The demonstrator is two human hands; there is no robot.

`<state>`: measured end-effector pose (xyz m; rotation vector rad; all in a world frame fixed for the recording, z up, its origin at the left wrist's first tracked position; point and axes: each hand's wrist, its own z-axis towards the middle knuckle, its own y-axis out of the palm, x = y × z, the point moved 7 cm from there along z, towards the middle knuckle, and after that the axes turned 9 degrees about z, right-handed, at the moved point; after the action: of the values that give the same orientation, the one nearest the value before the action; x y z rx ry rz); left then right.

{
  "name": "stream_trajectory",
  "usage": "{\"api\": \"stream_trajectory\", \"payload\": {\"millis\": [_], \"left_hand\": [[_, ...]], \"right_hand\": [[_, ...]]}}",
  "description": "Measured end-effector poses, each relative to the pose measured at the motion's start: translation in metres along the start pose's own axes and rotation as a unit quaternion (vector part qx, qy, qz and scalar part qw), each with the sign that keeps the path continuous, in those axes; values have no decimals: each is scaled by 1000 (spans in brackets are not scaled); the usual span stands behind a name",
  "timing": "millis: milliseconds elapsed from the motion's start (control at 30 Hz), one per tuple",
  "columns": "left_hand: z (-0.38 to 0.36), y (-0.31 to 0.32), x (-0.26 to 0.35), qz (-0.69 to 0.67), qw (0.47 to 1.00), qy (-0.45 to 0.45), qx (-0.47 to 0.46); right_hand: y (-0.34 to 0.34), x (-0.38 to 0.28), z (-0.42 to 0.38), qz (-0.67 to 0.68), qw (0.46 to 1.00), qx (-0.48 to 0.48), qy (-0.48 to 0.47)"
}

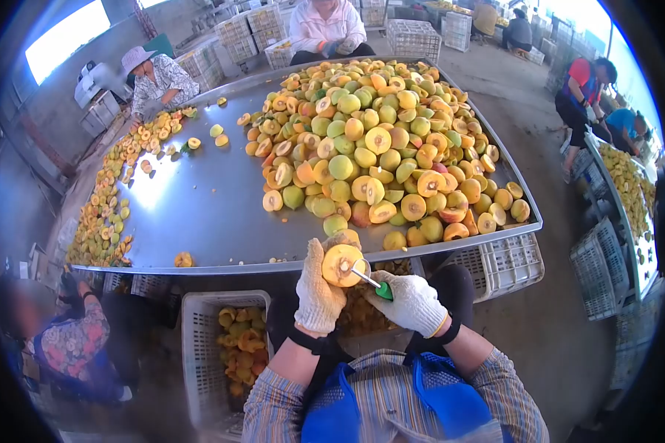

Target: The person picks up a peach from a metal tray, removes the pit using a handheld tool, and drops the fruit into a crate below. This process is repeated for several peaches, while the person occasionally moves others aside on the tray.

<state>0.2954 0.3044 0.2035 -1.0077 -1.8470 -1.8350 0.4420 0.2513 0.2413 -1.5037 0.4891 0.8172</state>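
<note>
In a white knit glove, my left hand [319, 295] is closed round a peach half [342, 265], its yellow cut face turned up toward me. My right hand [415, 301], gloved alike, grips the green handle of a looped pitting tool [383, 290]. The tool's metal loop lies against the cut face near the centre of the peach half. Both hands are above my lap, just in front of the metal table's [222, 229] near edge. Beyond them on the table rises a large heap of halved peaches [377, 140], many with pits showing.
More peach halves [100, 214] line the table's left side. Below it, at my left, stands a white crate [199, 354] partly filled with peach pieces. Another white crate [510, 266] sits under the right corner. Co-workers sit at the far side [329, 29], far left [159, 77] and near left [74, 340].
</note>
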Motion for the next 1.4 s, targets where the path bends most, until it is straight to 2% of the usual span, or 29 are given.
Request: {"api": "stream_trajectory", "payload": {"millis": [167, 300, 367, 500, 567, 633, 700, 767, 833, 867, 967, 1033, 1067, 1100, 1200, 1267, 1367, 1400], "left_hand": [[-27, 14, -7, 23, 999, 14, 33], [-36, 21, -9, 12, 1000, 12, 21], [-40, 21, -12, 20, 999, 22, 39], [-43, 19, -20, 12, 997, 28, 68], [-48, 17, -20, 89, 989, 21, 120], [-48, 17, -21, 110, 987, 19, 118], [-49, 18, -20, 129, 985, 20, 115], [-52, 25, -14, 129, 986, 46, 97], [-56, 27, -13, 152, 982, 43, 104], [-58, 27, -12, 175, 977, 43, 111], [-61, 32, -11, 203, 973, 50, 101], [-58, 35, -11, 185, 977, 56, 87], [-53, 26, -14, 236, 964, 101, 70], [-47, 19, -26, 87, 993, 9, 76], [-46, 20, -31, 47, 995, -5, 85], [-46, 26, -30, 39, 998, 0, 53], [-47, 30, -33, 26, 998, -8, 49], [-48, 33, -33, 17, 998, -10, 55]], "right_hand": [[2, -9, -13, -55, 997, 22, -40], [-3, -12, -18, -80, 996, 6, -38], [1, -6, -19, -101, 995, -19, -2], [19, 15, -22, -35, 999, -36, 8], [25, 24, -24, -44, 998, -48, -4], [25, 27, -24, -65, 996, -53, -31], [27, 25, -27, -36, 997, -75, 2], [36, 22, -33, 29, 997, -68, -10], [23, 18, -26, -12, 998, -25, -54], [15, 17, -19, -45, 993, -5, -105], [14, 18, -17, -77, 994, -60, -50], [18, 21, -23, -22, 998, -37, -48], [23, 26, -27, 18, 997, 6, -77], [24, 27, -27, 3, 998, 13, -66], [18, 23, -25, -47, 998, 1, -48], [15, 23, -27, -48, 998, 0, -38], [15, 29, -32, -35, 997, 42, -50], [11, 27, -33, -18, 999, 34, -24]]}}
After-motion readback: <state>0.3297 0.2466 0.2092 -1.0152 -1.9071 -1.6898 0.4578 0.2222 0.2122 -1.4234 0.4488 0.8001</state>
